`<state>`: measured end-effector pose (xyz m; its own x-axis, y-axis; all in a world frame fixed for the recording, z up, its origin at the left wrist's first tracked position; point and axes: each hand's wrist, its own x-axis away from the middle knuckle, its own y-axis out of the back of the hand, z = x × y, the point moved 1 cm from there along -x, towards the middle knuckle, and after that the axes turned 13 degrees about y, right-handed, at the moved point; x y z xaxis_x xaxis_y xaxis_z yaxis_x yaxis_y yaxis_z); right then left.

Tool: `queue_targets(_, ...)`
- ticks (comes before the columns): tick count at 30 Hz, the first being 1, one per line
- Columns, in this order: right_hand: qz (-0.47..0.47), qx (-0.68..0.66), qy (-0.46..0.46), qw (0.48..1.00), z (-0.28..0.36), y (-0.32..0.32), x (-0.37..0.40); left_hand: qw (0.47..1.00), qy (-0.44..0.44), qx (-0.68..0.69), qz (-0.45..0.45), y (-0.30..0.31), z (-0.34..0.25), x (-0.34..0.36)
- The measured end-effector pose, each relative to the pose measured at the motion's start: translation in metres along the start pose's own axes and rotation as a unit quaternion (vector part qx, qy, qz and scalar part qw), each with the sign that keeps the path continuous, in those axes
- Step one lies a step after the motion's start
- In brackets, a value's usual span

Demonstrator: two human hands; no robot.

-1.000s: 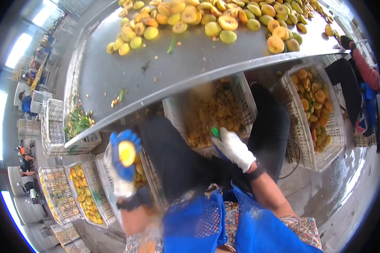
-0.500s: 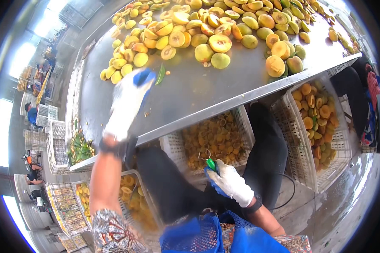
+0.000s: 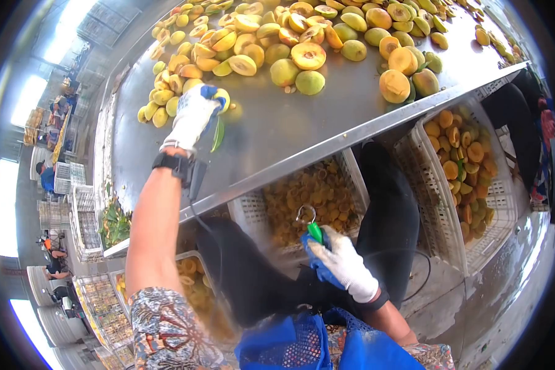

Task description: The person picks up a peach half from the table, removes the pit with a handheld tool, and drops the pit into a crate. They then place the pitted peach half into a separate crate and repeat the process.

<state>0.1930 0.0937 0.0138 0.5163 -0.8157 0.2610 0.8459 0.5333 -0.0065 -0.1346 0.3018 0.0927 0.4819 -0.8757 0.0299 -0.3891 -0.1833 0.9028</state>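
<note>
On the metal table [image 3: 259, 132], my left hand [image 3: 194, 114], in a white and blue glove, closes round a yellow-green fruit half [image 3: 224, 98] at the near edge of the fruit pile [image 3: 246, 40]. A green leaf [image 3: 217, 134] lies just right of its wrist. Over my lap, my right hand [image 3: 339, 262], gloved too, is wrapped round the green handle [image 3: 315, 232] of a tool with a metal ring [image 3: 306, 214] at its tip. The ring points up toward the table, with nothing in it.
Under the table edge stands a crate [image 3: 250, 216] of fruit pieces. Another full crate [image 3: 419, 179] is at the right, and one [image 3: 197, 256] is left of my legs. Leaves [image 3: 114, 223] lie in the table's left corner. People and stacked crates are far left.
My left hand has closed on a fruit half, its fingers a little further right. The right hand has turned slightly, raising the ring of the tool.
</note>
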Motion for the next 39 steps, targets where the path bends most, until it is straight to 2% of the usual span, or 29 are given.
queue_targets(3,-0.039,-0.138,-0.028,0.989,0.005,0.000,0.001,0.976,0.074,0.162,0.125,0.020,0.023,0.045)
queue_targets(4,-0.040,-0.175,-0.050,0.982,0.024,0.004,0.004,0.943,0.070,0.274,0.175,0.027,0.028,0.063)
queue_targets(7,-0.062,-0.217,-0.030,0.974,0.051,0.003,-0.001,0.834,0.068,0.475,0.274,0.047,0.027,0.128)
queue_targets(9,-0.068,-0.234,0.020,0.970,0.073,-0.003,-0.005,0.802,0.056,0.517,0.293,0.044,0.024,0.170)
queue_targets(10,-0.065,-0.241,0.042,0.967,0.079,-0.008,-0.007,0.821,0.045,0.492,0.285,0.045,0.016,0.191)
queue_targets(13,-0.051,-0.250,0.121,0.959,0.085,-0.026,-0.011,0.731,-0.017,0.615,0.295,0.010,0.030,0.224)
queue_targets(14,-0.035,-0.226,0.105,0.968,0.084,-0.027,-0.011,0.747,-0.010,0.609,0.266,-0.003,0.031,0.235)
queue_targets(15,-0.056,-0.215,0.135,0.965,0.075,-0.036,-0.013,0.770,0.003,0.598,0.222,-0.014,0.027,0.249)
queue_targets(17,-0.116,-0.153,0.226,0.955,0.058,-0.047,-0.015,0.692,0.045,0.698,0.179,-0.034,0.027,0.269)
queue_targets(18,-0.114,-0.087,0.240,0.960,0.056,-0.049,-0.012,0.693,0.074,0.702,0.145,-0.040,0.026,0.277)
queue_targets(19,-0.113,-0.021,0.254,0.960,0.053,-0.048,-0.008,0.743,0.126,0.647,0.115,-0.036,0.015,0.285)
queue_targets(20,-0.110,0.044,0.265,0.957,0.051,-0.048,-0.003,0.767,0.103,0.623,0.115,-0.037,0.019,0.289)
queue_targets(21,-0.094,0.011,0.223,0.970,0.052,-0.050,0.002,0.789,0.080,0.598,0.115,-0.041,0.024,0.294)
queue_targets(23,-0.063,-0.055,0.139,0.987,0.059,-0.054,0.011,0.751,0.149,0.626,0.149,-0.043,0.022,0.296)
queue_targets(28,-0.113,0.051,0.122,0.985,0.049,-0.057,0.013,0.878,-0.018,0.473,0.071,-0.041,0.028,0.301)
queue_targets(29,-0.119,0.039,0.113,0.986,0.045,-0.053,0.011,0.942,-0.145,0.298,-0.051,-0.046,0.033,0.299)
queue_targets(30,-0.124,0.028,0.104,0.986,0.041,-0.048,0.008,0.837,-0.040,0.543,0.051,-0.050,0.036,0.300)
queue_targets(31,-0.129,0.016,0.098,0.987,0.042,-0.044,0.008,0.655,0.068,0.738,0.147,-0.055,0.038,0.300)
queue_targets(32,-0.103,-0.078,0.058,0.990,0.045,-0.041,0.012,0.650,0.064,0.744,0.139,-0.057,0.039,0.303)
queue_targets(34,-0.092,-0.052,0.079,0.991,0.040,-0.041,0.011,0.624,0.054,0.756,0.191,-0.072,0.046,0.302)
queue_targets(36,-0.075,-0.054,0.080,0.993,0.034,-0.046,0.011,0.526,0.178,0.788,0.263,-0.079,0.048,0.303)
queue_targets(37,-0.066,-0.066,0.073,0.993,0.032,-0.050,0.012,0.636,0.117,0.726,0.234,-0.080,0.046,0.306)
queue_targets(39,-0.060,-0.074,0.073,0.993,0.028,-0.053,0.016,0.536,0.233,0.767,0.263,-0.071,0.041,0.310)
